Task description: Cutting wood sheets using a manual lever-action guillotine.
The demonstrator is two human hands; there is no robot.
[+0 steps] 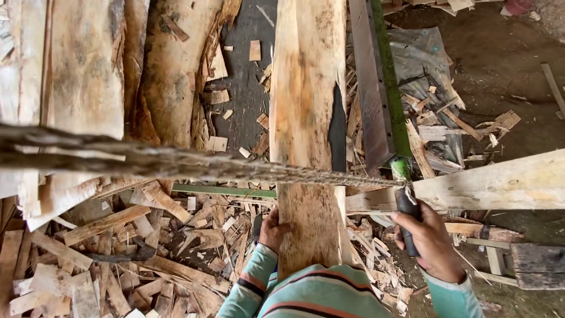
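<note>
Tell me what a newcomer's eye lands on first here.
The long pale plank running up the middle, steadied at its near end by the left hand. Right of it, the right hand grips the dark handle of a long green-edged blade. A frayed rope crosses the view, above a floor littered with wood scraps.

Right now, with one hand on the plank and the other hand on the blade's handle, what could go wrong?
1. The left hand holds the plank by its edge, near the long blade; a slip could cut the fingers.
2. The plank has a split on its right side, so it may break apart.
3. Loose wood scraps cover the ground and could cause tripping.
</note>
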